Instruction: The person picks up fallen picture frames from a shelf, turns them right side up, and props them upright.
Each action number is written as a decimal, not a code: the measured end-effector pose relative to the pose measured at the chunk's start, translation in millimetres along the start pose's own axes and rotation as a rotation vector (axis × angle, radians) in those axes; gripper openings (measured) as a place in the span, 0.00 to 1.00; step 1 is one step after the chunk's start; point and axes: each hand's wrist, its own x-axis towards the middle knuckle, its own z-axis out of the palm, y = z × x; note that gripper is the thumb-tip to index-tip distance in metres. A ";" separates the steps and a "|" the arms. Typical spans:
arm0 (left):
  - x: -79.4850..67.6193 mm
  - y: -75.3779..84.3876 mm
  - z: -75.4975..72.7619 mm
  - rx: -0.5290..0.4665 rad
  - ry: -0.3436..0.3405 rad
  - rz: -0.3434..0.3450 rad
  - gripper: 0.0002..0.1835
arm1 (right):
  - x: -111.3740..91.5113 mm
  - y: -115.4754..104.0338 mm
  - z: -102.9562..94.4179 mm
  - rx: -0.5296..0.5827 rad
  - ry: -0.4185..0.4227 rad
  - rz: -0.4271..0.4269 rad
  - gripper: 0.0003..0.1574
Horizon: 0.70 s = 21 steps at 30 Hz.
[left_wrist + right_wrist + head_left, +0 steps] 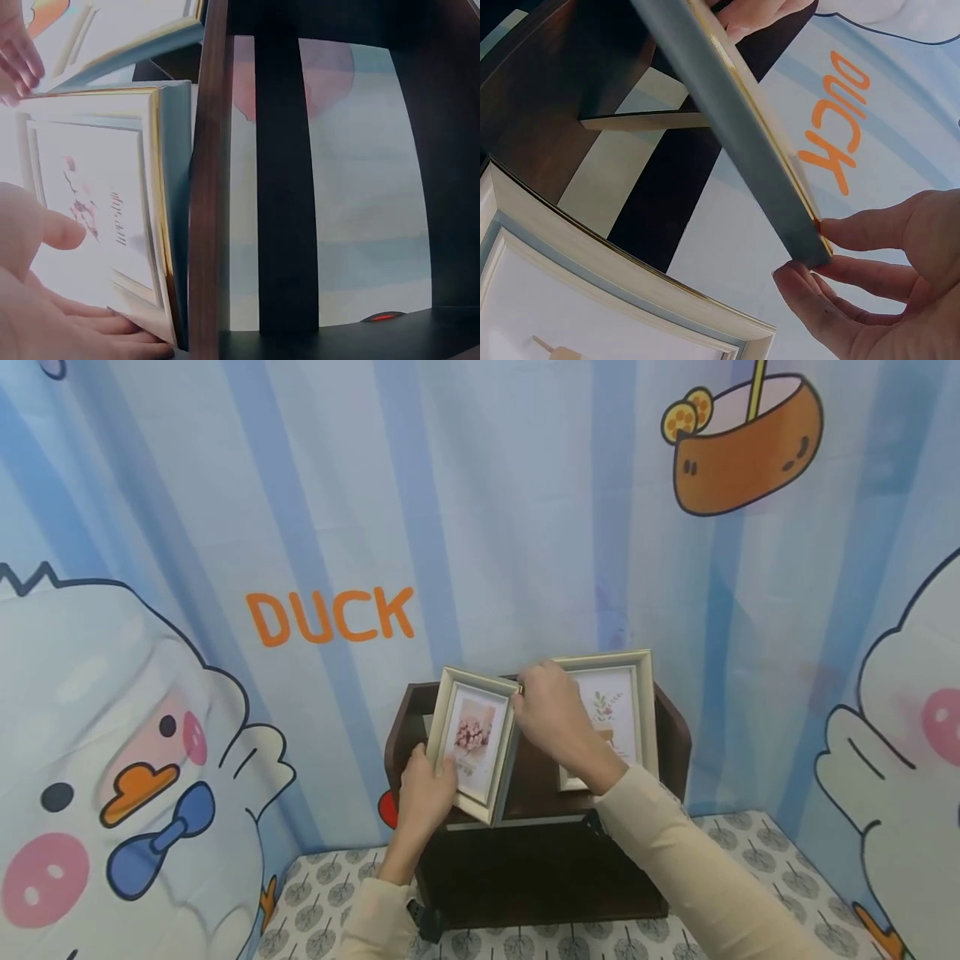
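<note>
A small picture frame with a pale gold border and a pink flower print is held tilted above the top of a dark brown wooden shelf unit. My left hand grips its lower left edge, the thumb lying over the front in the left wrist view. At the upper right corner my right hand pinches the frame; the right wrist view shows thumb and fingers on either side of its grey-blue edge. Behind the right forearm, a larger pale gold frame with a plant print leans upright on the unit, partly hidden.
The dark brown shelf unit has raised side panels and an open lower compartment. It stands on a cloth printed with grey trees. Close behind hangs a blue striped curtain with cartoon ducks.
</note>
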 end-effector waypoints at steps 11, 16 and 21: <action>-19.3 6.4 5.2 0.032 0.063 0.007 0.40 | 14.9 1.6 9.5 0.057 0.000 0.050 0.29; -23.0 6.8 5.1 0.026 0.050 0.003 0.39 | 19.6 0.2 13.6 0.095 -0.013 0.099 0.25; -30.0 5.2 3.1 0.024 0.024 -0.005 0.39 | 22.4 1.5 18.8 0.100 -0.036 0.101 0.25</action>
